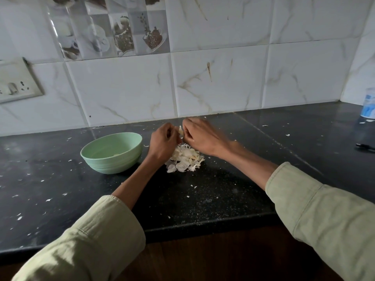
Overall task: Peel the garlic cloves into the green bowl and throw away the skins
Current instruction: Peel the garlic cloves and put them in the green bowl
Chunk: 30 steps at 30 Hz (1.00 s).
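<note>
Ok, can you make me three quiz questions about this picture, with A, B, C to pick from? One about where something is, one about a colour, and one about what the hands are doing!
1. Where is the pile of skins?
A. inside the bowl
B. on the counter, right of the bowl
C. on the wall

2. What colour is the bowl?
A. red
B. black
C. green

3. What are the hands doing?
A. lying flat on the counter
B. both pinching a garlic clove
C. lifting the bowl

Answers:
1. B: the skins lie on the dark counter, beside the bowl.
2. C: its rim and sides are pale green.
3. B: the left hand and right hand meet above the pile with the clove between their fingertips.
</note>
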{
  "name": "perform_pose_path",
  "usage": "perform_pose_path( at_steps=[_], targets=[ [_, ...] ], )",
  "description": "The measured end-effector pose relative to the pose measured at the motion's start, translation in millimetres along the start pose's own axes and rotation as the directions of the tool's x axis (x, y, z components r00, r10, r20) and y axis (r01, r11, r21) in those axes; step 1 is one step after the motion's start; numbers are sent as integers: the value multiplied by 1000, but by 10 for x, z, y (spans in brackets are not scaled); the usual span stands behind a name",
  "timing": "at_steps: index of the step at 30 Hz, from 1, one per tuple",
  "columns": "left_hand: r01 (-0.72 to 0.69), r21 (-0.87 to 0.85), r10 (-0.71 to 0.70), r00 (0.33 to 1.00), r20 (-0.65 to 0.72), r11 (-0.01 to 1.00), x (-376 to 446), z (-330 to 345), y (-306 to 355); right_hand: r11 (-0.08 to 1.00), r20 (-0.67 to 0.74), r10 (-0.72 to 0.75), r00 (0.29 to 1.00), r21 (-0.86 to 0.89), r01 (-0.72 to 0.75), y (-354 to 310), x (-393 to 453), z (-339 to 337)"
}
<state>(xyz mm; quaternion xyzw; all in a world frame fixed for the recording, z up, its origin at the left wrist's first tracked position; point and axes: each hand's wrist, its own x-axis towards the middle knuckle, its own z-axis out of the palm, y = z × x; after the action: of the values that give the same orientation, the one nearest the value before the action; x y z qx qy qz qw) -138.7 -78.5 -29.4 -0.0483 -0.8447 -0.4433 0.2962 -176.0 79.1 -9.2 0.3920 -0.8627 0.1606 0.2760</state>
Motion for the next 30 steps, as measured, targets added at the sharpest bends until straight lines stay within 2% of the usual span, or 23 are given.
perform_pose_path(
  at_steps=[3, 8, 11, 15, 20, 27, 30],
  targets=[
    [-26, -19, 26, 999, 23, 999, -9, -25, 11, 999, -6, 14, 1000, 50, -13, 1, -14, -47],
    [-78, 17, 77, 996, 45, 997, -17, -43, 18, 970, 8, 81, 997, 227, -81, 88, 1, -52],
    [-41, -18, 41, 999, 17, 999, -17, -30, 28, 939, 55, 148, 987, 306, -158, 123, 24, -67],
    [-11, -5, 10, 1000, -12, 1000, -14, -26, 6, 921, 151, 159, 976, 333, -201, 123, 31, -102],
    [8, 30, -7, 999, -32, 1000, -2, -13, 4, 873, 137, 167, 976, 440, -211, 166, 43, -85],
    [37, -10, -37, 999, -33, 999, -1, -4, 6, 869, 185, 190, 964, 425, -253, 80, 35, -62],
    [-1, -37, 1, 1000, 1, 999, -5, -1, 9, 872, 168, 206, 964, 415, -258, 77, 39, -50]
  ],
)
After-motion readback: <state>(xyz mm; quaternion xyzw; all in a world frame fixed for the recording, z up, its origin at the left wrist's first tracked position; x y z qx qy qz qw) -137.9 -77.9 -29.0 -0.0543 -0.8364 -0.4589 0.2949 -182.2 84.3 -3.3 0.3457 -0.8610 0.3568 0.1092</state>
